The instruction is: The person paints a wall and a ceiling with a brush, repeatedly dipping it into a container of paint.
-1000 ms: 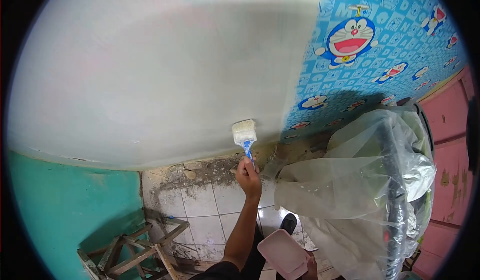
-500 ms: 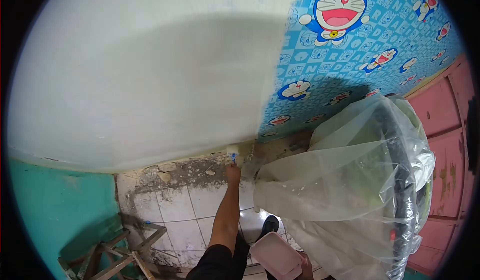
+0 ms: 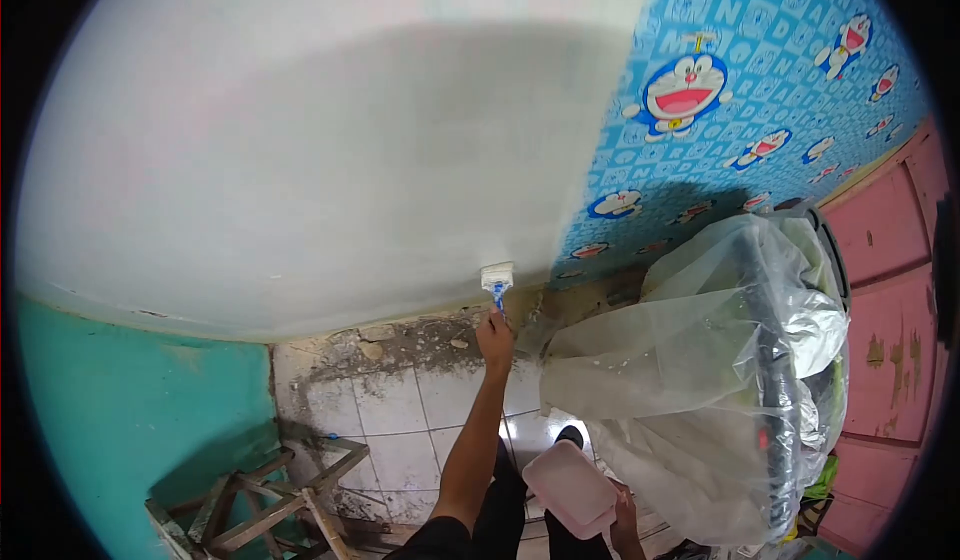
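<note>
My left hand (image 3: 495, 341) is wrapped around the blue-and-white handle of a small paint roller (image 3: 497, 279). The roller's white head rests against the lower part of the white-coated wall (image 3: 350, 160), a little left of blue cartoon wallpaper (image 3: 690, 175). Low in the view, my right hand (image 3: 625, 522) grips the edge of a shallow pink plastic tray (image 3: 570, 488), held above the floor by my legs. Some of the right hand's fingers are hidden by the tray.
Clear plastic sheeting (image 3: 640, 360) drapes over bulky things at the right, by a pink door (image 3: 885, 310). A wooden stool-like frame (image 3: 255, 510) stands left against a green wall (image 3: 130, 410). Crumbled debris (image 3: 400, 343) lies along the wall's foot on white tiles (image 3: 385, 415).
My left hand has moved the roller up the wall from near its bottom edge. The view has shifted left, so most things appear farther right. The tray stays in my right hand.
</note>
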Demonstrator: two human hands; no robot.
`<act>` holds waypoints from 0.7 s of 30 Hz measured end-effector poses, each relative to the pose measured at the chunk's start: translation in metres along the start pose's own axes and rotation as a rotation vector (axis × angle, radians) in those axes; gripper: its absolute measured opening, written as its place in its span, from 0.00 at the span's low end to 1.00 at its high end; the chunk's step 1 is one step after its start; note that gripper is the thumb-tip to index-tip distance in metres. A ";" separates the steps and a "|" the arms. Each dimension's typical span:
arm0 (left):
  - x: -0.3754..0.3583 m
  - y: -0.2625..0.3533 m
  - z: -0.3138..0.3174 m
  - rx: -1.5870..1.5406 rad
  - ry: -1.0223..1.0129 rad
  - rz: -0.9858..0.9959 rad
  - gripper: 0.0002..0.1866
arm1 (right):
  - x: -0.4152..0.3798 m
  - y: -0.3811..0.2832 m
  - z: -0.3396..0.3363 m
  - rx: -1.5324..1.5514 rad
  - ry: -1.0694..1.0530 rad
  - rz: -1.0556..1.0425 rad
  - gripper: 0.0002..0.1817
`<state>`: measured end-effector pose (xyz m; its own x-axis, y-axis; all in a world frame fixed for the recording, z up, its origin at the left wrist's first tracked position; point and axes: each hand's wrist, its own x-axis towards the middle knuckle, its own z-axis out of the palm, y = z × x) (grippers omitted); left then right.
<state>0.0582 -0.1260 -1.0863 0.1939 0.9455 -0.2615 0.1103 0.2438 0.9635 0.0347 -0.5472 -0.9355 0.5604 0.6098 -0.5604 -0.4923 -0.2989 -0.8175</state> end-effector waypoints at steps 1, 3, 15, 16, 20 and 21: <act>-0.014 0.030 -0.005 -0.045 -0.026 0.029 0.19 | 0.002 -0.006 0.003 0.020 -0.008 -0.001 0.40; -0.043 0.092 -0.022 -0.058 -0.099 0.077 0.18 | 0.005 -0.029 0.014 0.062 -0.015 0.009 0.40; -0.198 0.317 -0.142 0.353 -0.480 -0.092 0.16 | 0.051 -0.085 0.082 0.118 0.027 -0.296 0.35; -0.201 0.324 -0.145 0.373 -0.466 -0.089 0.16 | 0.052 -0.088 0.089 0.141 0.024 -0.284 0.34; -0.203 0.341 -0.150 0.389 -0.403 -0.055 0.16 | 0.059 -0.109 0.110 0.227 -0.004 -0.250 0.35; -0.201 0.344 -0.150 0.380 -0.400 -0.031 0.16 | 0.061 -0.112 0.116 0.261 -0.006 -0.245 0.35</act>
<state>-0.0894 -0.1999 -0.6937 0.5324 0.7652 -0.3620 0.4519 0.1047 0.8859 0.0465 -0.3914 -0.8630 0.6793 0.6445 -0.3509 -0.4979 0.0535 -0.8656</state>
